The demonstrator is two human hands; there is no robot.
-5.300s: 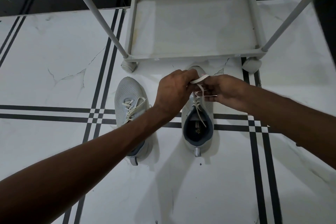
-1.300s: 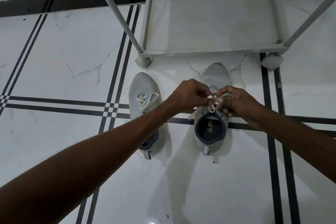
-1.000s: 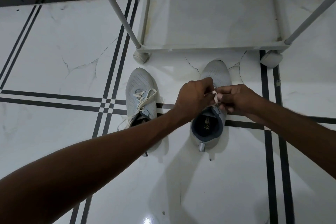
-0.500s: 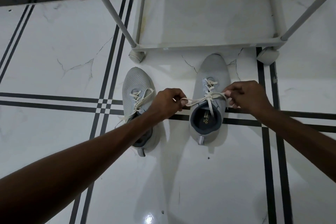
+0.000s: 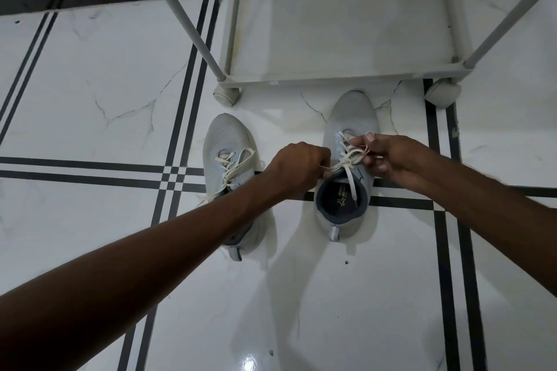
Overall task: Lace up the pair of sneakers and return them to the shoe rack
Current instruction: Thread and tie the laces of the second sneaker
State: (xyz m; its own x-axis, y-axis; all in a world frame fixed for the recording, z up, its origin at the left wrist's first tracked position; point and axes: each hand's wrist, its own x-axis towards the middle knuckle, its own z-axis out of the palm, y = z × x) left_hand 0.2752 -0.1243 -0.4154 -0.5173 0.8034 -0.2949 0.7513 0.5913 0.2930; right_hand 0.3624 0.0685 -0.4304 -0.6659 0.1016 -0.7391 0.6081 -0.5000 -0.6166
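Right sneaker [image 5: 349, 141] sits between both hands: left hand [image 5: 298, 167] and right hand [image 5: 391, 156] each closed, pinching its lace [image 5: 346, 161]. Left sneaker [image 5: 227, 147] beside, rack [image 5: 340, 77] ahead.

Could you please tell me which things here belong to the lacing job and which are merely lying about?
Part of the job:
right sneaker
its lace
left sneaker
shoe rack
left hand
right hand

Just there:
small dark specks on the tiled floor
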